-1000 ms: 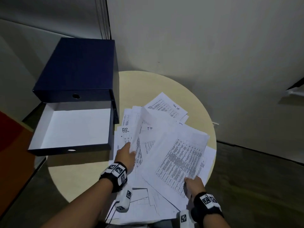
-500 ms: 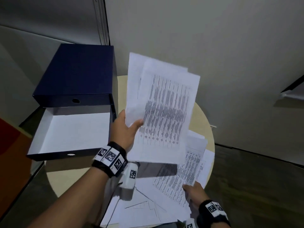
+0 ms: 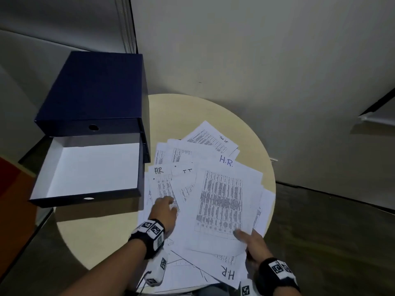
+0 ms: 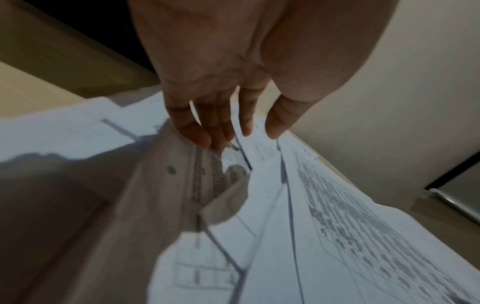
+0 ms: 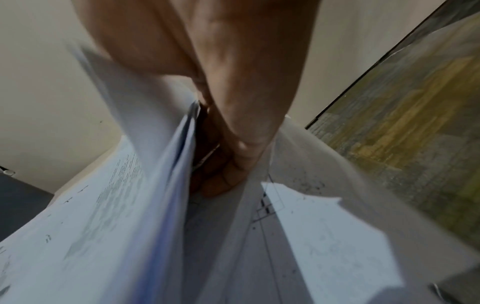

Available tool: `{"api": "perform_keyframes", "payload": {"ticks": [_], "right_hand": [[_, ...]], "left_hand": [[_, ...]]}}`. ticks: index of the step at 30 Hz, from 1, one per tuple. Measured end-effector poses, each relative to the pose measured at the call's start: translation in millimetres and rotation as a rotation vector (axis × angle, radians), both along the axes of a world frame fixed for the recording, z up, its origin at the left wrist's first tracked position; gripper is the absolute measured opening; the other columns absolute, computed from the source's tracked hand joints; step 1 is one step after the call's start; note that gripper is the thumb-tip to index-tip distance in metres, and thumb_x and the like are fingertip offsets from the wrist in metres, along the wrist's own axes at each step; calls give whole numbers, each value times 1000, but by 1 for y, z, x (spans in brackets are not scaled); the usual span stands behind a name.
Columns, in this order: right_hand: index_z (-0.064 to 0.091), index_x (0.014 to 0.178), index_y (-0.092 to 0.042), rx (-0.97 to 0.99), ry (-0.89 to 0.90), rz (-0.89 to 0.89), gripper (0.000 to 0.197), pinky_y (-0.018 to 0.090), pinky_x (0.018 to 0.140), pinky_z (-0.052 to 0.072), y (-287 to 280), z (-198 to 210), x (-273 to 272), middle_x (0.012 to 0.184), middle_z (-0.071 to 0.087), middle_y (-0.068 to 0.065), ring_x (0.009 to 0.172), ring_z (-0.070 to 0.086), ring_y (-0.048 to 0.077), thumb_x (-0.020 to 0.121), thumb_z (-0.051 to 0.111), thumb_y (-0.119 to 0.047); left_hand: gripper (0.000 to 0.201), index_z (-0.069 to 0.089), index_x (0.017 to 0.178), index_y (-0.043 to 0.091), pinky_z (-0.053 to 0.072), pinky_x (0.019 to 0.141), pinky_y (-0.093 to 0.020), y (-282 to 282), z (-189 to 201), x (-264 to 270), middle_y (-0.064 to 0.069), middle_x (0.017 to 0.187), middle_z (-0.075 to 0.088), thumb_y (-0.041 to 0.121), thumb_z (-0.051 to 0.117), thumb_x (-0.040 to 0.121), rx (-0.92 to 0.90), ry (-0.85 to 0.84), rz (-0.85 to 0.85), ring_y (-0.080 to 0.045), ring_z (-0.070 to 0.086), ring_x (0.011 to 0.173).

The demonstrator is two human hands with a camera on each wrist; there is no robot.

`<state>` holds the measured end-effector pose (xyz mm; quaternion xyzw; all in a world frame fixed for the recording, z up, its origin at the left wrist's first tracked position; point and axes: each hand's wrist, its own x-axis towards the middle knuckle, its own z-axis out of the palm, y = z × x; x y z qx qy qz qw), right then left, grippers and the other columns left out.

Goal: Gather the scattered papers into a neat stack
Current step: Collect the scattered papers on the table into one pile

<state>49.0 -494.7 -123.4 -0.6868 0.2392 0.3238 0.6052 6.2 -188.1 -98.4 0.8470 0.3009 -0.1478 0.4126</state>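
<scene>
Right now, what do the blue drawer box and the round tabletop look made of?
Blue drawer box: apparently board or card, with a matte navy skin that may be textured, thin walls and a plain white lining in the open drawer. Round tabletop: smooth pale beige, probably laminate; no grain shows, so wood is uncertain.

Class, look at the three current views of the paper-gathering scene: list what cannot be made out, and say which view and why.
- Printed tables on the papers: head view, too small to read.
- Right hand fingertips: right wrist view, hidden among blurred sheets.
- Left hand contact with the sheets: left wrist view, motion blur.
- Near rim of the round table: head view, covered by papers and arms.
</scene>
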Motion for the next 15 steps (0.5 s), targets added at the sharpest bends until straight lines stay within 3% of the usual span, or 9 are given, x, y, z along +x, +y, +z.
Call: {"api": "perform_keyframes", "payload": {"ticks": [2,3,4,6,7,9,11,13,15], "right_hand": [[67,113,-16,-151,-63,112,26,67,97,47,-1,-6,0,111,74,22,108,60,58,91,66,-2],[67,113,-16,-187,-69,145,27,68,94,48,-1,-9,0,105,74,26,105,58,62,91,63,0],[66,115,-13,-214,-65,172,28,63,91,52,-1,-12,-1,103,72,29,100,62,60,91,63,-1],[64,118,-7,-266,-84,190,29,46,87,55,0,-17,-2,101,74,18,94,69,40,89,64,-3],[64,118,-6,-281,-82,187,29,42,86,55,1,-18,-2,102,73,13,95,68,33,89,64,-3],[63,117,-5,-279,-78,184,27,42,87,55,2,-20,-2,103,73,14,96,68,33,89,65,-5],[63,117,-6,-241,-86,138,26,49,95,53,-1,-22,-1,107,72,20,98,68,36,91,64,-3],[62,120,-8,-179,-87,48,30,56,101,48,-6,-20,0,111,72,19,102,67,35,93,61,1],[60,125,-8,-149,-87,-44,34,57,104,47,-13,-19,2,116,72,14,108,66,37,93,59,4]], "left_hand": [[43,49,136,12,42,106,-34,11,-1,-1,-10,140,50,25,54,95,-22,45,84,-27,53,124],[46,47,138,12,41,106,-33,14,-1,0,-9,140,51,27,54,94,-56,67,101,-28,53,125],[49,46,139,12,40,105,-31,13,1,1,-8,141,51,30,54,94,-94,107,105,-28,51,126],[53,47,138,12,39,100,-29,11,0,9,-8,134,56,36,56,92,-152,152,101,-28,54,121],[47,52,130,12,43,94,-30,6,1,12,-9,119,61,38,58,91,-184,151,105,-28,59,107],[24,55,97,12,49,74,-31,-2,3,21,-5,81,57,35,59,91,-237,114,137,-21,56,71],[21,48,80,16,45,65,-27,-9,7,27,-1,72,52,28,57,94,-222,93,157,-17,50,62],[12,55,93,12,47,77,-29,-12,11,32,-7,92,62,24,54,96,-203,78,182,-24,59,80],[35,49,129,7,45,92,-34,-11,12,35,-15,127,59,23,49,98,-186,34,271,-33,58,112]]}}
